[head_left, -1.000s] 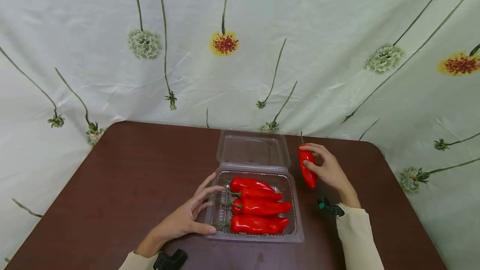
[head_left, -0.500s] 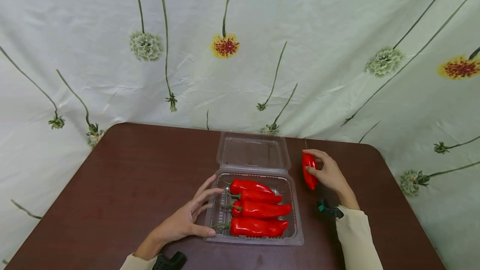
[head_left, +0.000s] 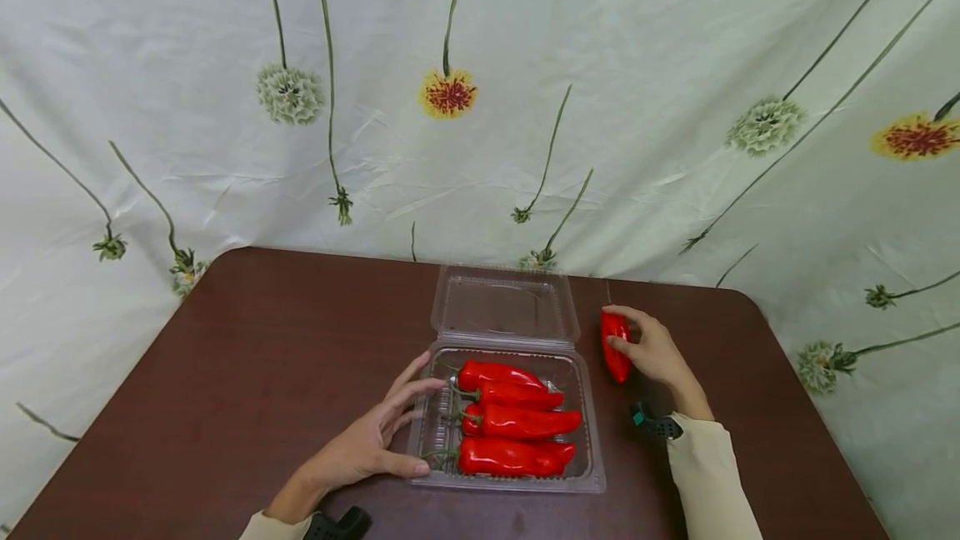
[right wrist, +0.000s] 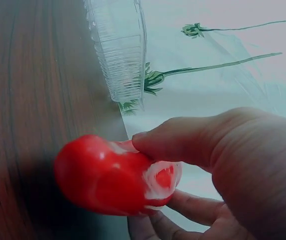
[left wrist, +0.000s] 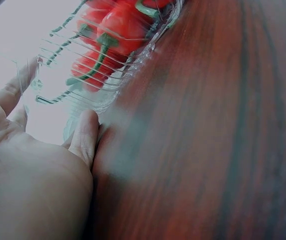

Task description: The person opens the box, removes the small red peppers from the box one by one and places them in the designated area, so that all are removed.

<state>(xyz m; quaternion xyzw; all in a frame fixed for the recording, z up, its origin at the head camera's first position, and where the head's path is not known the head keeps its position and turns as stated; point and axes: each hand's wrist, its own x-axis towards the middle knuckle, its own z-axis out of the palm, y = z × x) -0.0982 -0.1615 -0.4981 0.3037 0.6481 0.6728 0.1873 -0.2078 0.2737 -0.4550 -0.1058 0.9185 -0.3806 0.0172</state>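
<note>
1. My left grip lies spread along the box; its thin plastic probably flexes.
2. Farther off, right of the box, my right grip pinches a pepper on or just above the bench: likely light, slick; I'd hold its middle.

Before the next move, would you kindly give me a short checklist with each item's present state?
1. Right hand grips the elongated, glossy red loose pepper: ok.
2. Left hand is at the left side of the clear plastic hinged box: ok.
3. Clear plastic lid is folded back open: ok.
4. Glossy, elongated red inside peppers rest in the box: ok.
5. Loose pepper is lifted off the brown wood-grained table: cannot tell; contact is unclear.
</note>
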